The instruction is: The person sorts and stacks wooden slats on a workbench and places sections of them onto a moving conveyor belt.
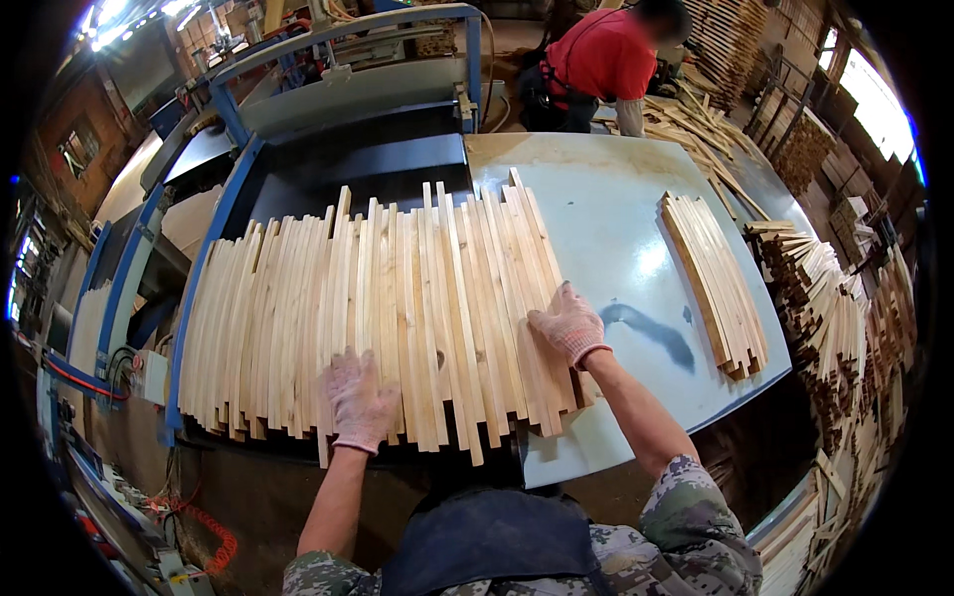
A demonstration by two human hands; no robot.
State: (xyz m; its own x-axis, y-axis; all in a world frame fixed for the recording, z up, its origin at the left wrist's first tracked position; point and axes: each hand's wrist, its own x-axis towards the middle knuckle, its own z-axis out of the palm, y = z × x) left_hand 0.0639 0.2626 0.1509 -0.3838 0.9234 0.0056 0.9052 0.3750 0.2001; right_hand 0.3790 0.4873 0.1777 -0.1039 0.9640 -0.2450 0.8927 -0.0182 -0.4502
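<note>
Head view: wide row of pale wooden slats (397,298) laid side by side, spanning from the blue machine bed (348,159) at 10 o'clock onto the grey table (616,199). Left hand (360,397), in a pinkish knit glove, rests flat on the near ends of the slats at 6 o'clock, fingers spread and extended, gripping nothing. Right hand (568,323), same glove, lies flat on the row's right edge just right of centre, fingers together and open, pressing on the outermost slats, nothing clasped. Slat ends are uneven, some poking past the near edge. Separate small stack of slats (714,283) sits on the table at 3 o'clock, well apart from the main row. Dark smear (651,328) on the table between right hand and small stack. Heaped slat piles (835,328) off the table's right edge. Person in red shirt (606,60) bent over at 1 o'clock beyond the table.
</note>
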